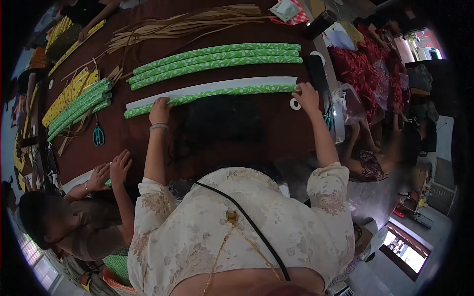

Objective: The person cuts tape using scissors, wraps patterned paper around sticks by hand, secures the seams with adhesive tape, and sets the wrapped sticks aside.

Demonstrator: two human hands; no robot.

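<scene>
A partly rolled sheet of green wrapping paper [232, 91] with a white pattern lies across the brown table in front of me. Its white inner side [217, 87] shows as a strip along the far edge. Near the roll's left end, my left hand [160, 110] has its fingers curled over the paper. At the right end, my right hand [308, 97] grips the roll, thumb and fingers around its tip. Just beyond lie three finished green rolls [217, 60], side by side. A small white ring [295, 103], like a tape roll, sits beside my right wrist.
Brown paper strips [187, 28] stretch along the far side. To the left are bundled green rolls [81, 107], yellow rolls [69, 93] and teal-handled scissors [98, 135]. A co-worker's hands [109, 173] rest at lower left. Red shiny material [353, 74] is at right, near another person.
</scene>
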